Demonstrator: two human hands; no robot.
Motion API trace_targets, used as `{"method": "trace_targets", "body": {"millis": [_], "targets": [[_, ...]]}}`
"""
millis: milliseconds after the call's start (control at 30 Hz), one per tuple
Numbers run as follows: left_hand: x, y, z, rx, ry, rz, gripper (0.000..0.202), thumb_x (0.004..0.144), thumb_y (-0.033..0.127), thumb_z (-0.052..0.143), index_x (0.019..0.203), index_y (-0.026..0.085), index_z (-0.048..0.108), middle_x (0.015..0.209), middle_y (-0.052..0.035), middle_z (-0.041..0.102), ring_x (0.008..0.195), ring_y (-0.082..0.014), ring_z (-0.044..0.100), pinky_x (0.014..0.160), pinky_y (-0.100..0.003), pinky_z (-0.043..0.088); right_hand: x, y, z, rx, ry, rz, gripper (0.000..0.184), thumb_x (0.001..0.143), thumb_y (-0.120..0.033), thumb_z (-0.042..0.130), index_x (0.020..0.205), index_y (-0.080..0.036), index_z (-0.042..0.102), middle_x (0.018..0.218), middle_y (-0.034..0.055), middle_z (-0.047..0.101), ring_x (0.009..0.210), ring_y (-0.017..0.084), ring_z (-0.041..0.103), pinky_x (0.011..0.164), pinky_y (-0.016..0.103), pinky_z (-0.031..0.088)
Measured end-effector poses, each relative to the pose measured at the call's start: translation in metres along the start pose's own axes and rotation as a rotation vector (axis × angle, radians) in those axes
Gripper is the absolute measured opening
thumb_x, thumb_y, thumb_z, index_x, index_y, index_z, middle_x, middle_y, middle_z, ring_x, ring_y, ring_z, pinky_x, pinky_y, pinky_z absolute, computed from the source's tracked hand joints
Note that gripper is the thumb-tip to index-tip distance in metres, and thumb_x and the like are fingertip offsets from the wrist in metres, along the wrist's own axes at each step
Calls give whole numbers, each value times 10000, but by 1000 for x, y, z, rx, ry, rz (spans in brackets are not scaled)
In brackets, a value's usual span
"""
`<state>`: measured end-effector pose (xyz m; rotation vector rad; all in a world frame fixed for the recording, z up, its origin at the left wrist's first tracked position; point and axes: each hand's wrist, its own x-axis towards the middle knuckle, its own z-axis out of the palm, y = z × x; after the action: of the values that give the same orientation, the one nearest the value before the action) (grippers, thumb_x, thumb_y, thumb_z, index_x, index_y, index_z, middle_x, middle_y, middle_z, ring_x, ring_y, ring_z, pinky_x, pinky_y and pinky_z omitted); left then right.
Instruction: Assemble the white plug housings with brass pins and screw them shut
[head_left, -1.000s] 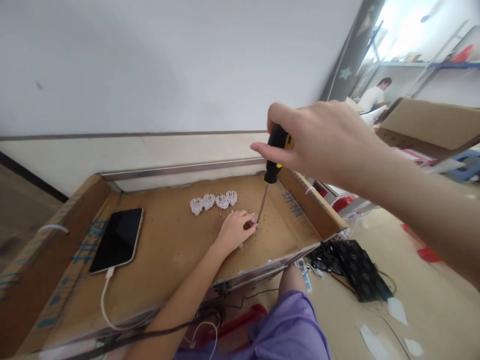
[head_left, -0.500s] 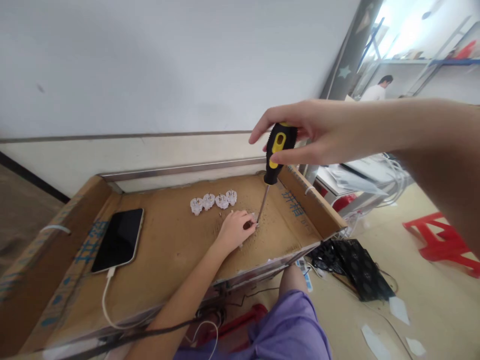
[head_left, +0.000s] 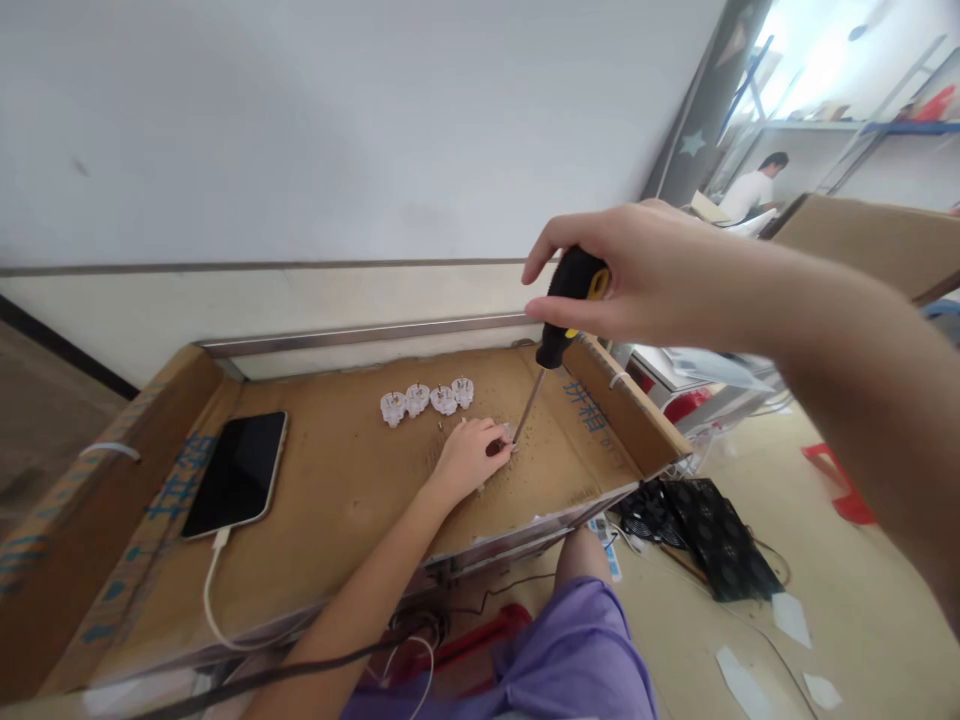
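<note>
My right hand (head_left: 600, 270) is closed around the black and yellow handle of a screwdriver (head_left: 570, 300), which leans a little with its thin shaft pointing down. The tip meets a small clear plastic part (head_left: 512, 436) on the cardboard. My left hand (head_left: 474, 458) pinches that part from the left, and its fingers cover most of it. Behind the left hand, several clear plastic pieces with metal pins (head_left: 427, 399) stand in a row on the cardboard. Dark specks lie scattered around the screwdriver tip.
The cardboard-lined tray (head_left: 337, 450) has raised side walls. At left lies a phone (head_left: 236, 474) with a white cable (head_left: 211, 590). A black panel (head_left: 720, 540) rests on the floor at right. A person (head_left: 754, 188) and a cardboard box (head_left: 862, 240) appear farther right.
My right hand has turned the screwdriver handle, so its yellow patch now faces right, and moved slightly right. My left hand stays in place. A cardboard box has come into view behind the right arm.
</note>
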<state>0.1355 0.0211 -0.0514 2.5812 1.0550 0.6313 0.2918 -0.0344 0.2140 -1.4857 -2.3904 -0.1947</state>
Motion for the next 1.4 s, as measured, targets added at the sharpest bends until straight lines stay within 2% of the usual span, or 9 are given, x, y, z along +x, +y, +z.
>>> {"method": "trace_targets", "body": {"millis": [167,400,600,733,933,1067,1233,1300,1400], "targets": [[0,-3,0,-12,-8,18,93,838,239,575,776,193,628,844,-5,637,839,-178,570,795,-306,391,-14,-28,15,-349,290,219,325,827,-449,569,674,-171,501,549,50,475,582,196,514,509,280,319],[0,-2,1,-7,-5,6,79,831,237,583,779,198,629,840,-5,637,832,-181,573,790,-310,396,5,0,-8,129,-167,-150,222,793,-312,626,1004,-258,584,818,10,602,673,151,542,596,272,404],[0,0,-1,-3,-11,7,91,836,235,579,776,194,633,837,-4,638,831,-177,567,791,-306,391,-7,-5,14,-164,208,179,210,836,-384,557,866,-178,580,631,39,548,626,191,523,598,307,378],[0,0,-2,-2,-17,2,87,835,235,580,776,198,632,834,-2,633,830,-173,562,788,-296,392,-13,-21,13,-310,275,264,290,829,-444,548,811,-156,580,612,69,533,634,217,529,570,306,377],[0,-1,-1,-4,-7,5,92,836,240,571,781,198,631,841,-8,626,826,-173,561,786,-295,396,-1,1,5,544,-117,-76,174,765,-349,667,756,-194,588,674,0,582,590,118,531,552,245,427],[1,0,-1,-9,-22,2,91,834,239,569,773,201,625,822,-6,625,831,-178,559,788,-301,389,3,4,49,1045,333,34,296,856,-345,538,629,-206,409,562,-39,483,467,93,495,497,247,448],[1,2,-4,-8,-42,-4,90,835,228,568,767,195,618,819,-10,620,828,-180,556,781,-301,391,1,-21,86,797,1014,315,271,888,-407,489,733,-238,345,648,-27,456,497,109,484,436,240,381],[1,3,-5,4,-54,-9,95,839,232,567,769,193,617,819,-12,618,829,-182,557,777,-301,394,0,-25,83,748,1038,296,203,895,-411,474,808,-245,397,669,-23,455,563,116,515,475,233,405],[1,3,-5,11,-49,-10,88,839,232,572,775,193,616,829,-11,624,841,-183,561,796,-306,392,-2,-17,66,882,672,134,160,893,-401,483,957,-255,488,696,-32,485,582,99,529,520,217,445]]}}
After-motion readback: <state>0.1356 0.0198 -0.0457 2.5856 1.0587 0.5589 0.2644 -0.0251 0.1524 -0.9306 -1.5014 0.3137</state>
